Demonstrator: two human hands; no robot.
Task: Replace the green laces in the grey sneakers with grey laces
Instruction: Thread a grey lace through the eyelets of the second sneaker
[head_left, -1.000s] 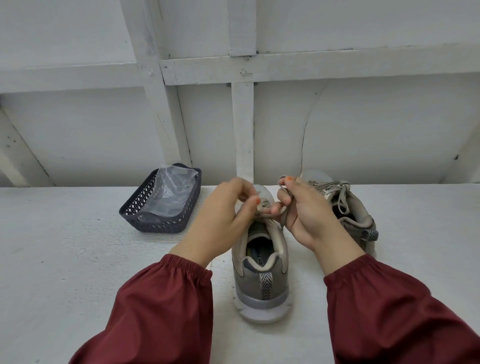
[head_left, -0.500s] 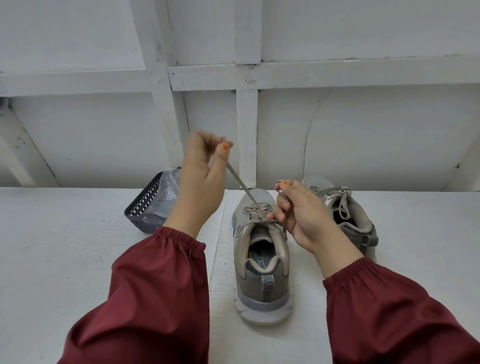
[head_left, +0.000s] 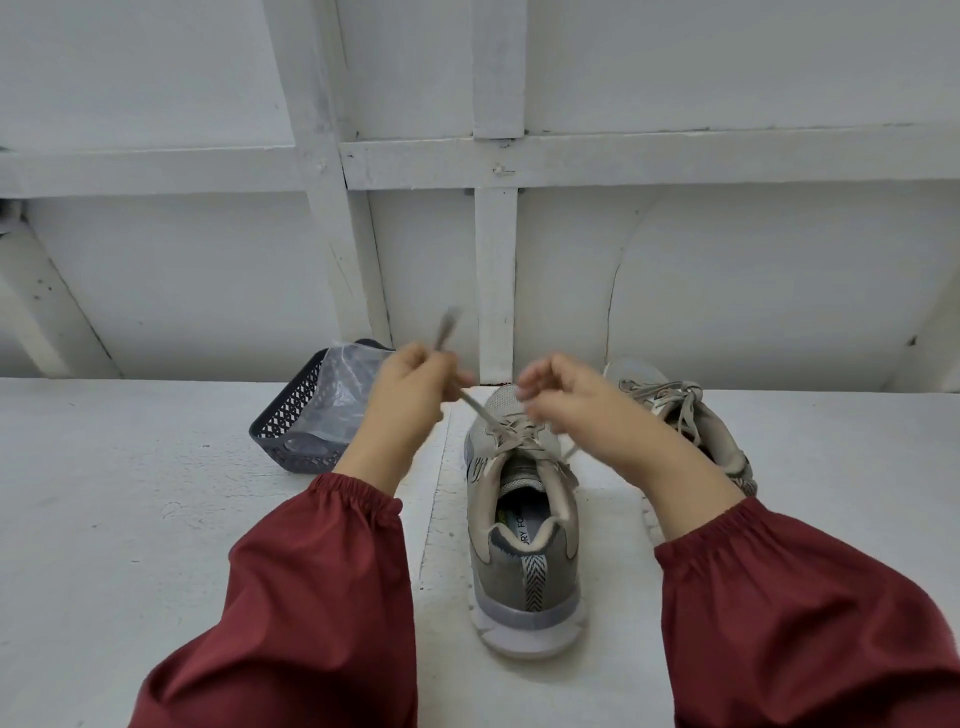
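Grey sneaker (head_left: 524, 561) sits mid-bench (head_left: 156, 519), heel toward me, white sole. Left hand (head_left: 415, 400) pinches its grey lace (head_left: 478, 410) taut toward 10 o'clock. Right hand (head_left: 566, 402) is curled and blurry, can't tell its grip. Second sneaker (head_left: 701, 436) sits at 2 o'clock.

So the near sneaker (head_left: 524, 566) sat upright on its sole, heel toward the camera: grey suede, pale collar, white midsole. Its grey lace (head_left: 480, 413) ran through the top eyelets, with one end pulled taut up and to the left, pinched in the left hand (head_left: 415, 395). The other end probably trailed off the shoe's right side, too blurry to be sure. The far sneaker (head_left: 696, 441) stood to the right and further back, laced in grey with loose loops on top.
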